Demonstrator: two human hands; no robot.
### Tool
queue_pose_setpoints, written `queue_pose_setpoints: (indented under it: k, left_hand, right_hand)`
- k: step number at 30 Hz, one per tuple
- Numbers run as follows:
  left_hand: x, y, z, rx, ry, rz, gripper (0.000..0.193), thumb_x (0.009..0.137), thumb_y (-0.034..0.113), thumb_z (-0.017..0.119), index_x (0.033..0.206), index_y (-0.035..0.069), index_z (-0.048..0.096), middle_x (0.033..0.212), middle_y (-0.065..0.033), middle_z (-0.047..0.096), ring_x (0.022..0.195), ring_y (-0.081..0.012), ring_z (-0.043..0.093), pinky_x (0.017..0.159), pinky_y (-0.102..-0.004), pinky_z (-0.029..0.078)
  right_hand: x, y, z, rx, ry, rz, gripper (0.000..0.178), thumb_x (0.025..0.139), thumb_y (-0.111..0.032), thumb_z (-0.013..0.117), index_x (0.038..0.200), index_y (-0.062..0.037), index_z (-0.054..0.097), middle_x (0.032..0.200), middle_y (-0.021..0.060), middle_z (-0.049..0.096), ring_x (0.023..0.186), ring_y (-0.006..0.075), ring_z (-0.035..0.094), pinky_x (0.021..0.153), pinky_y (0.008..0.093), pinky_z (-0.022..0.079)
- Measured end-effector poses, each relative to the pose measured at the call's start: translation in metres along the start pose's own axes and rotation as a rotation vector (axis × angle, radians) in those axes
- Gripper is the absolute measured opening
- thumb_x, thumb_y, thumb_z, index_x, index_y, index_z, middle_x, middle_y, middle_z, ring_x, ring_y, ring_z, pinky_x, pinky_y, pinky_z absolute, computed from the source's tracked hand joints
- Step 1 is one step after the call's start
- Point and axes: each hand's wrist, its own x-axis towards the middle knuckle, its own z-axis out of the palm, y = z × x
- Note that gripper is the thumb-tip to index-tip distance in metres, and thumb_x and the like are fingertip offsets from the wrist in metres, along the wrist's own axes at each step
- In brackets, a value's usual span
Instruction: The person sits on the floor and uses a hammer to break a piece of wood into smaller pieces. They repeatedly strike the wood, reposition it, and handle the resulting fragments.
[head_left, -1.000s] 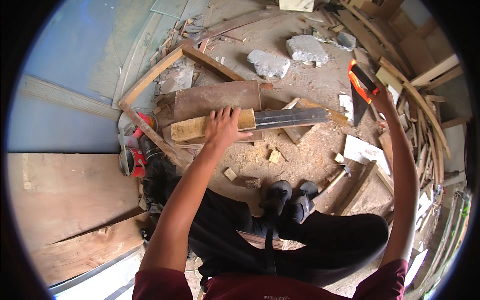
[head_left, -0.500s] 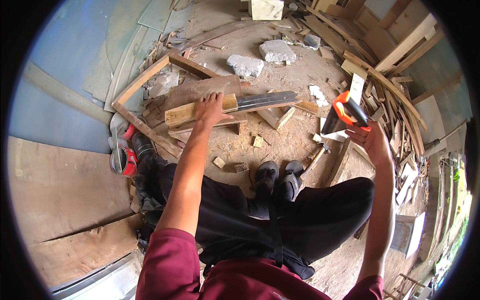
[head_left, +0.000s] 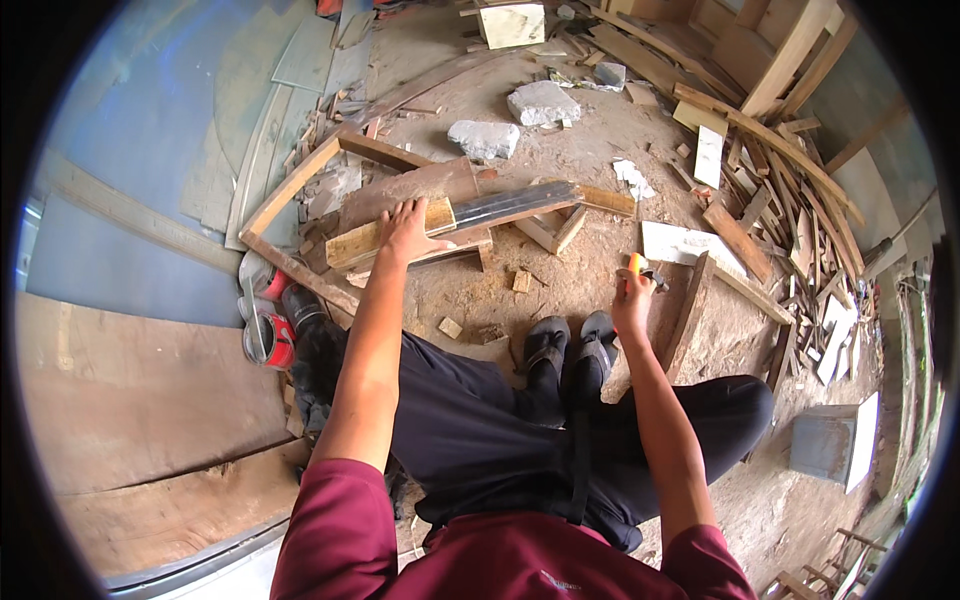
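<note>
My left hand (head_left: 402,232) presses on a light wooden piece (head_left: 350,246), fingers over its far edge and thumb apart. That piece meets or overlaps a longer dark-faced board (head_left: 515,204); both lie across a low wooden support (head_left: 462,252). To the right, my right hand (head_left: 632,298) is closed around the orange-yellow handle of a hand saw (head_left: 635,264), seen nearly edge-on. Its blade cannot be made out. A dark hammer head (head_left: 657,281) shows just beside this hand, its shaft mostly hidden.
Small wood offcuts (head_left: 522,281) lie before my feet. A wooden frame (head_left: 290,190) and red paint cans (head_left: 268,340) are at left. Concrete chunks (head_left: 543,103) lie farther off. At right are a white board (head_left: 690,244), a scrap-wood pile (head_left: 790,190) and a grey box (head_left: 828,445).
My right hand has come down and left with the saw, which has turned from broadside to nearly edge-on. The wooden piece and dark board under my left hand have shifted slightly left.
</note>
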Motion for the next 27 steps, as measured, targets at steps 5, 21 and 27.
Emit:
queue_pose_setpoints:
  k: [5,21,27]
  left_hand:
    - [0.02,0.012,-0.005,-0.181,0.02,0.039,0.106,0.061,0.067,0.083,0.141,0.007,0.045,0.151,-0.0181,0.04,0.143,-0.0358,0.034,0.121,-0.0555,0.019]
    - [0.034,0.054,0.015,-0.108,0.067,0.098,0.083,0.063,0.07,0.079,0.123,0.015,0.065,0.126,-0.0046,0.066,0.122,-0.0232,0.057,0.108,-0.0467,0.039]
    - [0.034,0.053,0.015,-0.115,0.044,0.075,0.082,0.063,0.069,0.079,0.123,0.015,0.065,0.126,-0.0045,0.065,0.123,-0.0229,0.056,0.109,-0.0456,0.039]
  right_hand:
    - [-0.004,0.027,0.042,0.024,-0.174,-0.018,0.023,0.087,-0.007,0.068,0.11,-0.0062,0.07,0.118,0.0312,0.054,0.11,0.0469,0.057,0.096,0.0474,0.049]
    - [-0.053,0.119,0.052,-0.326,-0.349,0.864,0.071,0.08,-0.044,0.074,0.127,0.0032,0.048,0.128,0.0292,0.056,0.12,0.045,0.056,0.1,0.0524,0.047]
    - [-0.046,0.119,0.057,-0.172,-0.208,0.877,0.049,0.081,-0.037,0.073,0.1,0.0065,0.059,0.094,0.0279,0.069,0.093,0.0391,0.07,0.082,0.0473,0.055]
